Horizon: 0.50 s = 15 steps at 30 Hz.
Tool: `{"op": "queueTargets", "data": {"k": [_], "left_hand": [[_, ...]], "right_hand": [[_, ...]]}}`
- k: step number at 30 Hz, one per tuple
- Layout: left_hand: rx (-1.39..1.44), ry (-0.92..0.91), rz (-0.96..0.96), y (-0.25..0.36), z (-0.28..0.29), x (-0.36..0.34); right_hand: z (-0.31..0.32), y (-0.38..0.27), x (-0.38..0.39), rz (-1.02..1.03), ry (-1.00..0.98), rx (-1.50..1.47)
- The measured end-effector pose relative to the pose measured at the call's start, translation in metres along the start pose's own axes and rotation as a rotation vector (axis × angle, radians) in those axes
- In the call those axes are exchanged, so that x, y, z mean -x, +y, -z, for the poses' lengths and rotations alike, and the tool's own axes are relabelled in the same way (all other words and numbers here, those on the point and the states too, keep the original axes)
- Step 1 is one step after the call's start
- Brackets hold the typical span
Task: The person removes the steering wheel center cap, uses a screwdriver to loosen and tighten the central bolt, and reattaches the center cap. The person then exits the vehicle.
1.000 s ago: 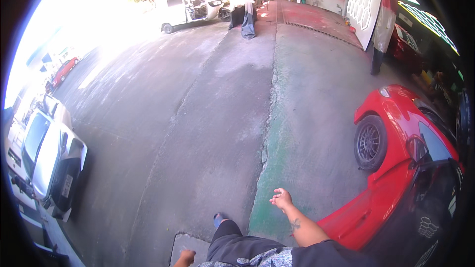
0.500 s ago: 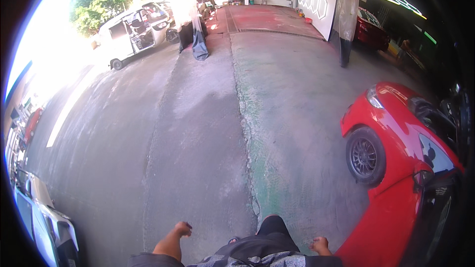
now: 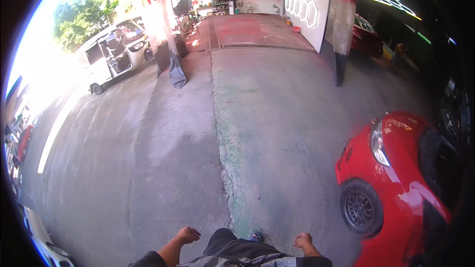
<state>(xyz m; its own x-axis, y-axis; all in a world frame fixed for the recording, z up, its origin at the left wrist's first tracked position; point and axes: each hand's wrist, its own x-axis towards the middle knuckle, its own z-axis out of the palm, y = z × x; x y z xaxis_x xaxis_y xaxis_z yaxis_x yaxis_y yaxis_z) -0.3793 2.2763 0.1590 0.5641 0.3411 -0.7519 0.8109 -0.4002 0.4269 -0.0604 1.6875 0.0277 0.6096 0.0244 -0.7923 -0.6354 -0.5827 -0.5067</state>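
Note:
My left hand [image 3: 187, 235] hangs at my left side above the concrete floor, its fingers curled closed. A small dark patch shows at its fingertips; whether that is a thing or a shadow I cannot make out. On the other side, my right hand [image 3: 303, 241] is also loosely closed, with nothing seen in it. Neither hand touches anything around it. Between them are my dark shorts [image 3: 225, 240] and one foot in a blue sandal [image 3: 255, 237]. Nearest to my right hand stands a red car [image 3: 401, 183], with its dark-rimmed front wheel [image 3: 361, 206] facing me.
A cracked seam [image 3: 223, 168] runs ahead along the floor to a drain grate [image 3: 267, 47] before a red-floored bay. Clear-and-red curtains hang at the left [image 3: 161, 34] and right [image 3: 340, 29]. A white three-wheeler [image 3: 111, 57] stands far left; a pale car [image 3: 43, 240] is at lower left.
I have moved forward along the floor, and the view has tilted up and shifted right. The red car sits lower in view. My sandalled foot now shows right of the shorts.

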Motion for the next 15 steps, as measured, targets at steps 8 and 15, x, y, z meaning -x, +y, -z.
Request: {"op": "queueTargets", "data": {"k": [8,15], "left_hand": [[0.106,-0.217,0.409,0.058,0.094,-0.166],[0.221,-0.236,0.459,0.172,0.298,-0.447]], "right_hand": [[0.008,-0.493,-0.185,0.571,0.059,0.079],[0.015,-0.591,-0.309,-0.061,0.082,-0.010]]}}
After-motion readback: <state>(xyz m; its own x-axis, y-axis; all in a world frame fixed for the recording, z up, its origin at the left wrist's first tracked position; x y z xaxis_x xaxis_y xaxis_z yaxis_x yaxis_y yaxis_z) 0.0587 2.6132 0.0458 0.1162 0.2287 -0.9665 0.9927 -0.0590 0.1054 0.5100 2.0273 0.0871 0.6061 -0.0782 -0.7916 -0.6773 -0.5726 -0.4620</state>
